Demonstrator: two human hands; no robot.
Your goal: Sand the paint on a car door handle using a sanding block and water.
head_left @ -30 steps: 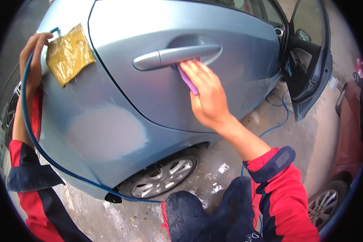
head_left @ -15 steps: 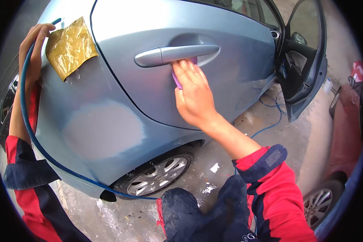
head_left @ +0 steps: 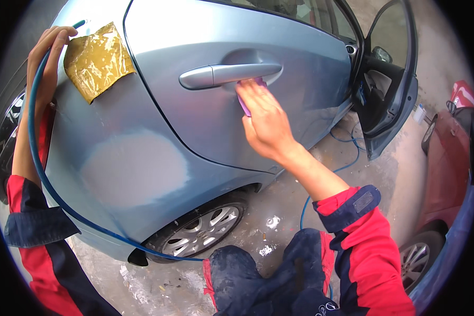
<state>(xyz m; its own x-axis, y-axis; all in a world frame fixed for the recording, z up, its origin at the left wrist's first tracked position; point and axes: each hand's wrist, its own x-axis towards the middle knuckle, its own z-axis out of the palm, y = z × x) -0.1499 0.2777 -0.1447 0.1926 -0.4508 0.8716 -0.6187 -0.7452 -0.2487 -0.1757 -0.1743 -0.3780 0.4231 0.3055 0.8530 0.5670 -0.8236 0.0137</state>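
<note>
My right hand (head_left: 267,126) presses a purple pad (head_left: 245,105) flat against the blue-grey car door (head_left: 310,71), just below the door handle (head_left: 231,73). Most of the pad is hidden under the fingers. At the upper left, my left hand (head_left: 48,58) is closed around a blue hose (head_left: 46,181), whose end pokes out past the fingertips. Beside that hand, a crinkled yellow film sheet (head_left: 99,62) clings to the rear body panel. Lower on the same panel lies a dull, sanded grey patch (head_left: 134,168).
The car's rear wheel (head_left: 203,231) is just ahead of my knees. To the right, the front door (head_left: 392,79) hangs open. The hose also trails over the stained concrete floor (head_left: 353,184). A red car (head_left: 445,174) stands at the far right, and a dark vehicle at the left edge.
My right hand has slid a little to the right below the handle, taking the purple pad along. The left hand still grips the hose. The whole view has shifted slightly.
</note>
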